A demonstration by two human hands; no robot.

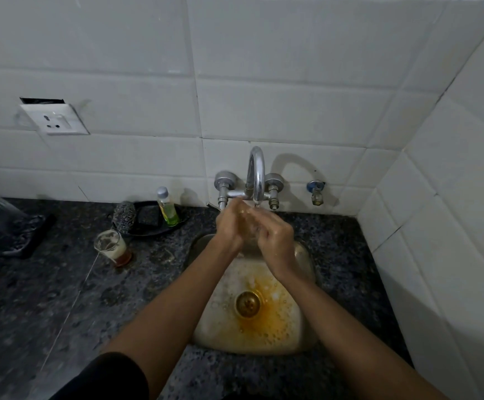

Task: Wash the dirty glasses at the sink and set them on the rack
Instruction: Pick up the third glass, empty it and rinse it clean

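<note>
Under the spout of the chrome tap (255, 174) my left hand (232, 223) and my right hand (276, 241) close together around a clear glass (251, 226), which is mostly hidden between the fingers. Below them lies the steel sink (307, 264), with orange foamy liquid pooled around its brass drain (248, 304). A second glass (113, 247) stands upright on the dark granite counter (47, 298) left of the sink; it has foam on its walls and a little brown liquid at the bottom. No rack is clearly visible.
A black tray (148, 217) behind the dirty glass holds a steel scrubber (123, 216), a dark sponge and a bottle of green dish soap (167, 207). Dark plastic objects (6, 226) lie at the far left. A small side tap (316, 192) and a wall socket (54, 119) are on the tiles.
</note>
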